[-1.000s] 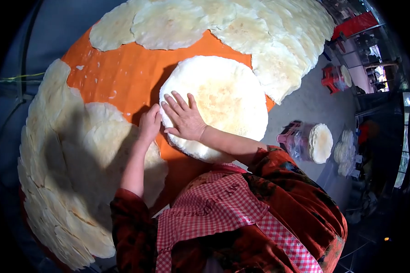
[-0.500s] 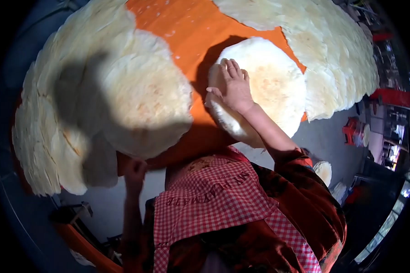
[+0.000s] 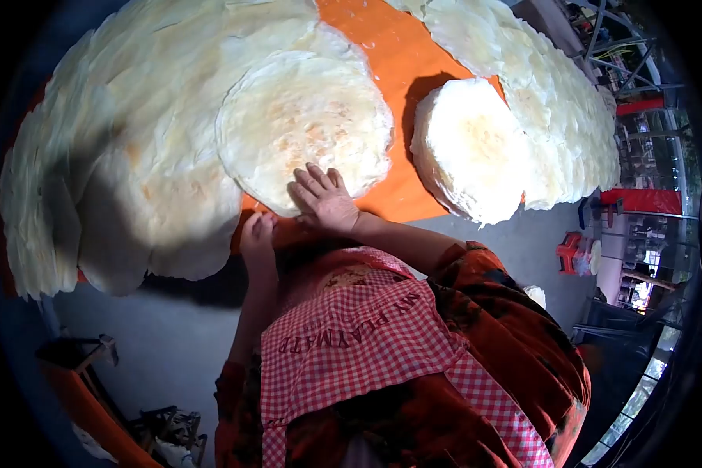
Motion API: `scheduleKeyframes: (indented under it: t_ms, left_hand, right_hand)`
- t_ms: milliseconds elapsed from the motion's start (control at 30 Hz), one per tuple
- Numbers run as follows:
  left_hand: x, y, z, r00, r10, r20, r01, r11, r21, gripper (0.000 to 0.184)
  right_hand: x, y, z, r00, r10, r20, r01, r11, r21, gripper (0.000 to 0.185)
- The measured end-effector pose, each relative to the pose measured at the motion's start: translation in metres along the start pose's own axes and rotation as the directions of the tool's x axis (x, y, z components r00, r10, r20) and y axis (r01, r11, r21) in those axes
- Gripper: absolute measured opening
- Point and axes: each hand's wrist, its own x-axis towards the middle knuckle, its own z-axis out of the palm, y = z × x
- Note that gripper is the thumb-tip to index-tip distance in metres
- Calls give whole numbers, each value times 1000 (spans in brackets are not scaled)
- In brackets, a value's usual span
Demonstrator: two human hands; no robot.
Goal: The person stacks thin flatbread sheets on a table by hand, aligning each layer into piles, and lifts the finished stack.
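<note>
My right hand [image 3: 327, 203] lies open, fingers spread, on the near edge of a large round, thin flatbread [image 3: 312, 117] with browned spots. Just left of it, my left hand [image 3: 259, 234] is closed, its fingers curled at the front edge of the orange tabletop [image 3: 402, 47]. Whatever those fingers may grip is hidden. To the right stands a thick stack of round flatbreads [image 3: 476, 148], apart from both hands.
Overlapping flatbreads [image 3: 140, 93] cover the left side of the table, and more overlapping sheets [image 3: 561, 132] the right. A red stool [image 3: 571, 253] stands on the grey floor to the right. An orange-topped piece [image 3: 93, 417] is at lower left.
My right hand has left the stack and moved left onto the round flatbread. My left hand has come up to the table's front edge. The view has shifted.
</note>
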Motion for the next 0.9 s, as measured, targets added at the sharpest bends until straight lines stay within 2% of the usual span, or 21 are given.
scheduleKeyframes:
  t_ms: [33, 133, 267, 433, 567, 667, 800, 900]
  left_hand:
    - [4, 9, 4, 994, -100, 31, 104, 982, -160, 28]
    - [17, 11, 5, 958, -209, 198, 261, 919, -294, 28]
    - [31, 5, 13, 950, -130, 284, 216, 931, -295, 21]
    - [38, 1, 14, 939, -137, 315, 252, 898, -361, 29]
    - [40, 2, 19, 956, -182, 229, 238, 938, -251, 29]
    - [43, 2, 21, 959, -220, 176, 244, 961, -131, 28]
    - [47, -2, 19, 951, -109, 290, 183, 953, -243, 27]
    - [51, -2, 20, 933, -69, 354, 166, 954, -250, 28]
  right_hand:
    - [0, 1, 0, 1000, -18, 4, 18, 1000, 11, 72]
    - [2, -2, -4, 998, 55, -6, -54, 988, 142, 75]
    - [5, -4, 0, 993, 109, -32, -102, 980, 168, 72]
    - [8, 0, -3, 992, 125, 23, -127, 959, 253, 69]
    - [15, 5, -1, 975, 178, 131, -212, 920, 330, 66]
    - [13, -3, -2, 979, 168, 116, -192, 951, 242, 65]
    - [20, -14, -9, 958, 273, 90, -287, 923, 258, 59]
    - [25, -13, -9, 962, 261, 80, -273, 923, 272, 56]
